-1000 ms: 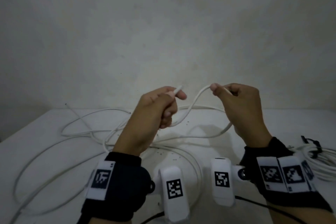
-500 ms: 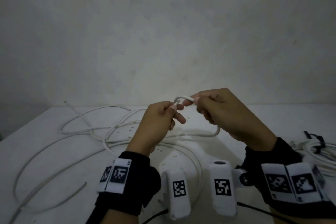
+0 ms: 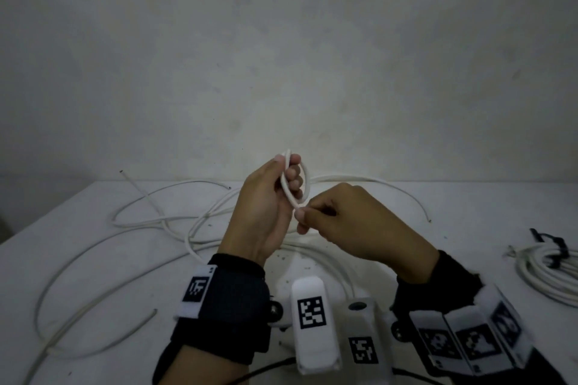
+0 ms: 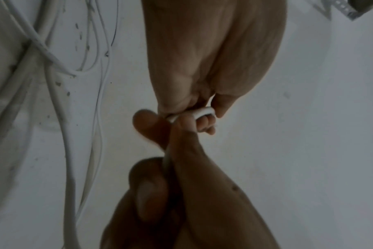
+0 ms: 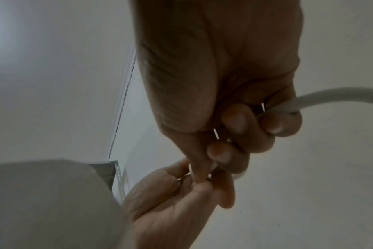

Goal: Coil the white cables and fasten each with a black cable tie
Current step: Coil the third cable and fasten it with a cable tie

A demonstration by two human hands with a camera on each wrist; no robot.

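Both hands meet above the white table [image 3: 93, 259]. Left hand [image 3: 266, 206] is raised, thumb and curled fingers clamped on the free end of the white cable [image 3: 305, 181], its first small loop standing nearly upright around those fingers. Right hand [image 3: 353, 222], just beside and lower, pinches the loop's bottom. Slack trails away behind and left, so I judge my right hand feeds the next turn. A tied coil [image 3: 550, 275] lies far right.

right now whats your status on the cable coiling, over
Left hand holds first small loop of white cable. Right hand pinches the loop's base. Loose cable trails on table, tied coil at right. Nothing blocking.
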